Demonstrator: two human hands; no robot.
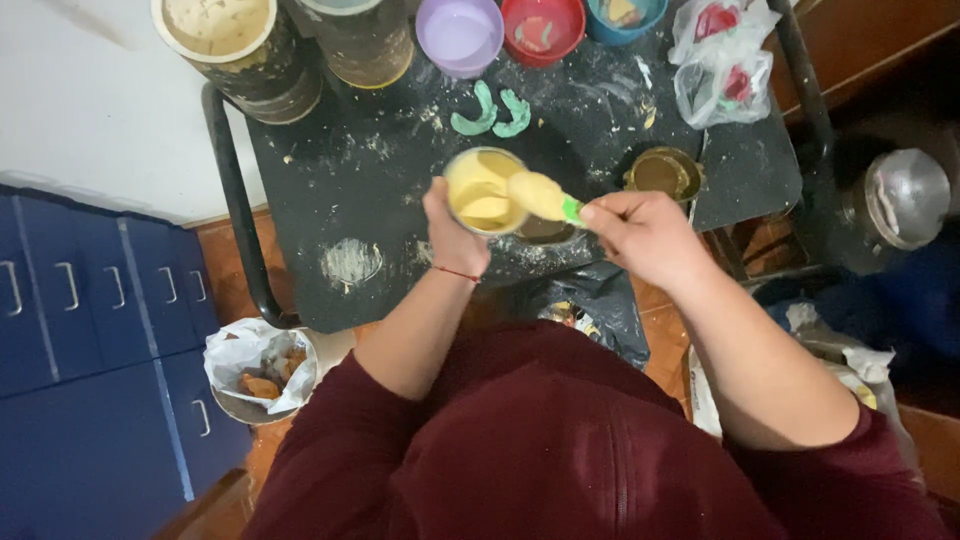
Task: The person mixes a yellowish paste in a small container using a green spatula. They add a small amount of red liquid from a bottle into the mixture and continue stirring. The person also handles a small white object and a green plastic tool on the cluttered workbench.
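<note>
Left hand (pixel 452 232) wraps the cup of yellow paste (pixel 482 190); right hand (pixel 640 232) pinches the green-handled spatula (pixel 543 197), its blade slanting left over the rim

Cup (pixel 478 190) on table (pixel 390 260), between left hand (pixel 452 236) and right hand (pixel 645 232); spatula (pixel 541 196) over cup; bowls (pixel 460 32) behind; bin (pixel 258 372) left, below table

A home craft corner, we reckon.
We see a powder-smeared black table (pixel 360 190) crowded with coloured mixing bowls (pixel 460 32) and stained tins (pixel 240 50), blue drawers (pixel 90 300) alongside, and a wooden floor (pixel 225 255) underneath.
</note>
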